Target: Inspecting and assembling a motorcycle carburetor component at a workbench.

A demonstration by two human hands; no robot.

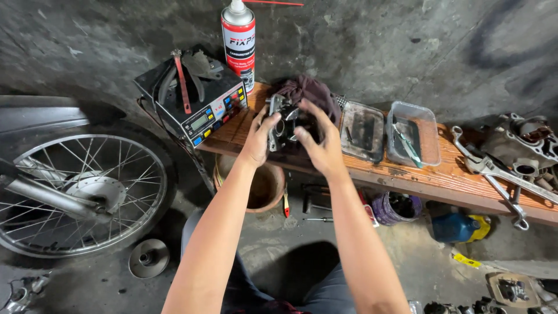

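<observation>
Both my hands hold a small metal engine part, likely a carburetor [283,122], above a low wooden bench [407,174]. My left hand [260,136] grips its left side. My right hand [319,142] wraps its right side and partly hides it. A dark maroon rag [308,90] lies on the bench just behind the part.
A black battery charger [195,99] with red clamps and a spray can [239,40] stand at the bench's left end. Two clear plastic trays [412,131], wrenches [494,174] and an engine casing [523,145] lie to the right. A spoked wheel [75,186] stands left; a clay pot [261,186] sits below.
</observation>
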